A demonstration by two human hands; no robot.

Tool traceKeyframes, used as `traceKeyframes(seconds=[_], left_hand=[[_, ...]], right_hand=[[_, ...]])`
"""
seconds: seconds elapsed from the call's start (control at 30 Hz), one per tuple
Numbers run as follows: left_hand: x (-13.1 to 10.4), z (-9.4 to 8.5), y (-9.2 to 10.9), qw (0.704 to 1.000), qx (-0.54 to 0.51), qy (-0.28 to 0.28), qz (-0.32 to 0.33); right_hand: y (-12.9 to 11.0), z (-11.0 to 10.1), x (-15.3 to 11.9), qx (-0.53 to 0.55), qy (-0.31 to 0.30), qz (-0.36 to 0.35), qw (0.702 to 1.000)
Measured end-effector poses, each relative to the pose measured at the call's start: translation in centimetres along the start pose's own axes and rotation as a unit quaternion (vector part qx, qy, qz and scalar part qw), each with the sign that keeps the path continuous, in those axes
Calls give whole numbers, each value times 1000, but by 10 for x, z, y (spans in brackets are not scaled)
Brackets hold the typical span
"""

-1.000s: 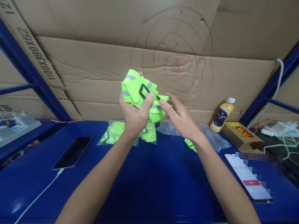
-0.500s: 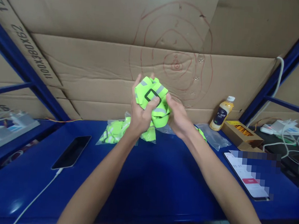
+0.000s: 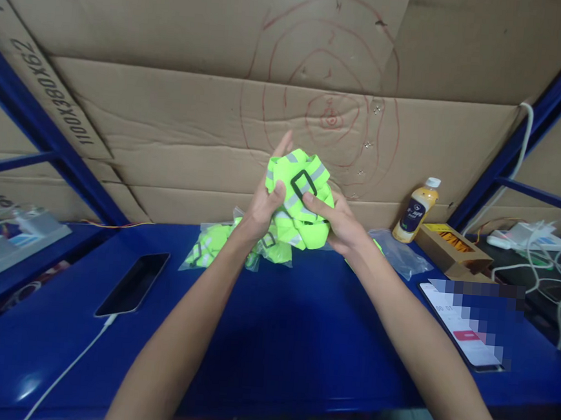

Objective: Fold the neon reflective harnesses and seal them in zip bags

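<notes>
A bundled neon-yellow reflective strap [image 3: 303, 221] with grey stripes and a black square buckle is held up between both hands above the blue table [image 3: 275, 339]. My left hand [image 3: 264, 202] grips its left side, thumb on the front and a finger pointing up behind. My right hand [image 3: 340, 221] grips the right side, its thumb pressed just below the buckle; the other fingers are mostly hidden behind. Beneath them, clear plastic bags with more folded neon straps [image 3: 209, 246] lie at the back of the table.
An empty-looking clear bag [image 3: 405, 259] lies right of centre. Beyond it stand a juice bottle [image 3: 414, 211] and an open cardboard box [image 3: 452, 252]. One phone [image 3: 133, 282] on a cable lies left, another phone [image 3: 465, 328] right. A cardboard wall [image 3: 185, 118] closes the back.
The strap bundle has shifted slightly right and toward me. My right thumb now presses by the buckle, where my left thumb was; the left thumb has moved to the bundle's left edge.
</notes>
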State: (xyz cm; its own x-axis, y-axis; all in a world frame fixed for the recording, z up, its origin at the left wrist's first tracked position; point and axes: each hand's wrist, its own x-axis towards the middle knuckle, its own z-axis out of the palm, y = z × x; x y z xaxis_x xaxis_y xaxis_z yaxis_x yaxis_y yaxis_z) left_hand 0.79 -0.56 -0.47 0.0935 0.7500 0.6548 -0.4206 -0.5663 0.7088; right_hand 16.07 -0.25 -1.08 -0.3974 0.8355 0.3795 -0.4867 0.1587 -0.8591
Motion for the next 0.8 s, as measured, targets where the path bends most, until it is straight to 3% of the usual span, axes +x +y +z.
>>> traceKeyframes(seconds=[0.07,0.17,0.3,0.4,0.57,0.67,0.8], left_hand=[[3,4,0,998,-60,15,7],[8,6,-2,986,-140,48,-80],[11,3,-10,971,-167,39,-168],[6,7,-9,972,-163,51,-161],[-2,26,9,977,-117,140,-111],[0,35,11,979,-101,162,-72],[2,40,2,963,-98,248,-29]], right_hand=[[-2,1,-2,4,-1,-19,1000],[-3,2,-4,-3,-19,-19,1000],[-3,1,-3,-9,-27,4,1000],[-4,-3,-1,-18,-1,-12,1000],[-7,-9,2,-129,42,-77,988],[-5,-4,3,-259,41,-171,950],[12,5,2,-452,93,-273,844]])
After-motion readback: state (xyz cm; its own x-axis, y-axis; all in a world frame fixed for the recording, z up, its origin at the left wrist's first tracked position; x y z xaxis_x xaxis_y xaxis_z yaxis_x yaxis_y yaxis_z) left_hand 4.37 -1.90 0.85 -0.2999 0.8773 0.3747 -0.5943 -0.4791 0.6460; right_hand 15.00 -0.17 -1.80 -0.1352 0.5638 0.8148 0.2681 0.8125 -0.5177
